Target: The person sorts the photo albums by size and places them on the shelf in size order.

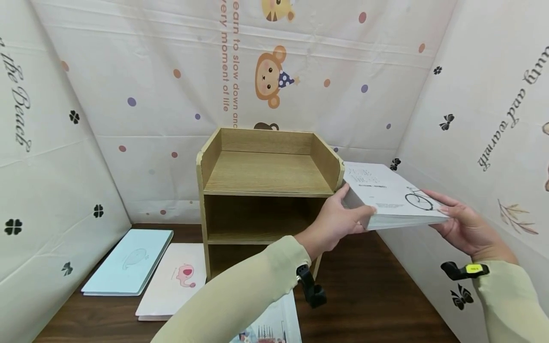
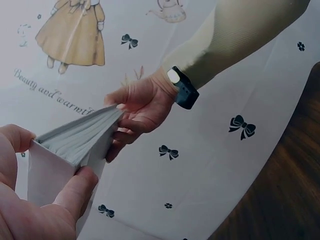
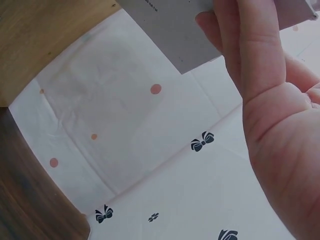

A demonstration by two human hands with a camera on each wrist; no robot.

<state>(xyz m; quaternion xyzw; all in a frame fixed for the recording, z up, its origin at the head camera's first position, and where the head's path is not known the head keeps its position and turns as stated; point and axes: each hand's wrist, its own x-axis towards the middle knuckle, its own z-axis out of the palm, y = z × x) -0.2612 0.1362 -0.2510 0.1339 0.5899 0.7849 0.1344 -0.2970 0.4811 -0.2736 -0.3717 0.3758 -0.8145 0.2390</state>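
Note:
Both hands hold a thick white notebook (image 1: pixel 377 188) with a bicycle drawn on its cover, up in the air at the right of the wooden shelf. My left hand (image 1: pixel 336 221) grips its near left corner, the thumb on top. At the right end, my right hand (image 1: pixel 465 224) pinches the edge between thumb and fingers. The left wrist view shows the page edges of the notebook (image 2: pixel 82 135) between left hand (image 2: pixel 45 200) and right hand (image 2: pixel 142 110). From the right wrist view, the right hand's fingers (image 3: pixel 260 45) lie against the notebook's underside (image 3: pixel 172 35).
A wooden shelf (image 1: pixel 257 174) with a raised rim on top stands mid-table. At left lie a light blue notebook (image 1: pixel 128 262) and a white one with a pink elephant (image 1: pixel 176 281). A picture-covered notebook (image 1: pixel 279 317) lies in front, partly behind my left sleeve. Printed cloth walls (image 1: pixel 163 119) surround the table.

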